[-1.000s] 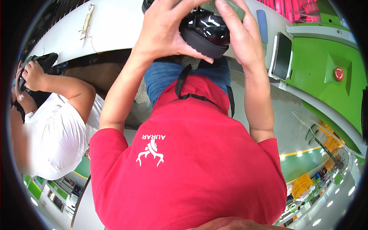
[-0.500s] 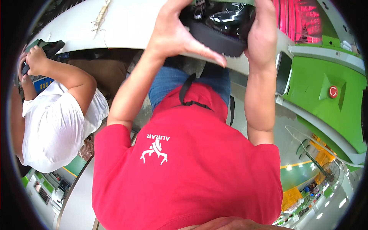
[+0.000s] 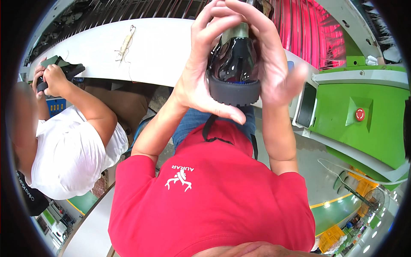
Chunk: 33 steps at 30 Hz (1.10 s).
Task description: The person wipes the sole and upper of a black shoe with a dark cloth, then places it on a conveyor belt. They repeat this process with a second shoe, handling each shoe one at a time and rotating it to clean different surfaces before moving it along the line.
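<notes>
A shiny black shoe [image 3: 235, 60] with a thick, ridged dark sole is held up in front of me, one rounded end facing me. My left hand [image 3: 198, 70] grips its left side, with the thumb stretched beneath the sole. Against the other side lies my right hand [image 3: 273, 64], its fingers curved over the top and its thumb lifted away and blurred. The fingers of both hands meet near the shoe's top, where a greenish-grey part shows. The far end of the shoe is hidden behind the hands.
A white worktop [image 3: 158, 47] carries a bundle of pale cord [image 3: 125, 43]. Beyond it runs a rack of metal bars, lit red at right. A green machine [image 3: 342, 103] with a red button stands right. At left, a person in white [image 3: 70, 150] handles another dark shoe [image 3: 64, 68].
The shoe has come lower and been turned, so a rounded end faces me. My right thumb has swung outward from it. More of the worktop and bars shows.
</notes>
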Available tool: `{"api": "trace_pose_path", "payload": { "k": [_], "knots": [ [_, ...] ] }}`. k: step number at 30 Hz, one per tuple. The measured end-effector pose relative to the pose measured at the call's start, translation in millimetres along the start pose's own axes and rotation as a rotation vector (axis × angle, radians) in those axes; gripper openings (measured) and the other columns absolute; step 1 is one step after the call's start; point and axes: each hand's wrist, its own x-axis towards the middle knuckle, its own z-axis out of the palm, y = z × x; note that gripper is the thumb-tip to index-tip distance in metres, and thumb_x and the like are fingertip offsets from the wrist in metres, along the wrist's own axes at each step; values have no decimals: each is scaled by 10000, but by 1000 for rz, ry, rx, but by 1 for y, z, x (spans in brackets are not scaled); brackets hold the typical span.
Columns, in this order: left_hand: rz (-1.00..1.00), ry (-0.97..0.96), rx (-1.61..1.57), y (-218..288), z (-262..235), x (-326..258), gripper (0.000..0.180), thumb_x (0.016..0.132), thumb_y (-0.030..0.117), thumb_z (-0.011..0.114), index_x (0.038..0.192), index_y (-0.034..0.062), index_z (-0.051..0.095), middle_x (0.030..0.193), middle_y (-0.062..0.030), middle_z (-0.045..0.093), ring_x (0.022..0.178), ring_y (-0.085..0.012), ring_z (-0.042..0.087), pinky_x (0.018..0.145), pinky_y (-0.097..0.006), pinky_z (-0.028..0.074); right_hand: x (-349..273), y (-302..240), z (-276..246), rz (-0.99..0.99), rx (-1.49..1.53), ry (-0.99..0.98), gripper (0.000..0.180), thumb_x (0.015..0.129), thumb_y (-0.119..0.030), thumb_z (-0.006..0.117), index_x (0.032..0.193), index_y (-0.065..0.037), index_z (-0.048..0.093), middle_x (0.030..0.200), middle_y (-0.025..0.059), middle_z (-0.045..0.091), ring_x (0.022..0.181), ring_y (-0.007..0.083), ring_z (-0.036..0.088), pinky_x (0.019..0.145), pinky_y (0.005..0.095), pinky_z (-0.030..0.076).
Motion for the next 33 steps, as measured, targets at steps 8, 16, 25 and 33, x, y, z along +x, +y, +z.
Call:
{"api": "trace_pose_path", "payload": {
  "k": [8,16,25,33],
  "knots": [
    [248,-24,52,-24,5,16,1288,472,615,1061,1531,78,561,1604,-238,426,1494,-426,450,1246,-558,358,-1,39,-31,-548,-491,-98,1377,500,-880,890,1492,32,608,1503,224,566,1382,390,573,1169,494,441],
    [-40,17,-126,-6,7,-1,1321,430,675,1049,1498,44,593,1546,-194,456,1492,-382,437,1236,-501,374,-2,14,-30,-368,-554,-133,1021,726,-537,919,1504,39,595,1380,206,626,1277,310,635,1073,411,510],
    [64,-18,-24,-14,-5,5,1351,495,802,979,1519,51,517,1535,-252,486,1461,-390,475,1196,-508,410,-12,50,-18,60,233,293,709,1099,-264,683,1650,21,338,1354,187,703,1212,214,699,1077,325,551],
    [62,1,-23,-15,-11,1,1381,545,822,954,1581,89,410,1533,-311,471,1440,-412,498,1173,-514,433,-30,97,-13,143,-16,426,490,1182,-360,527,1507,5,547,1204,87,713,1169,166,653,970,338,557]
  ]
}}
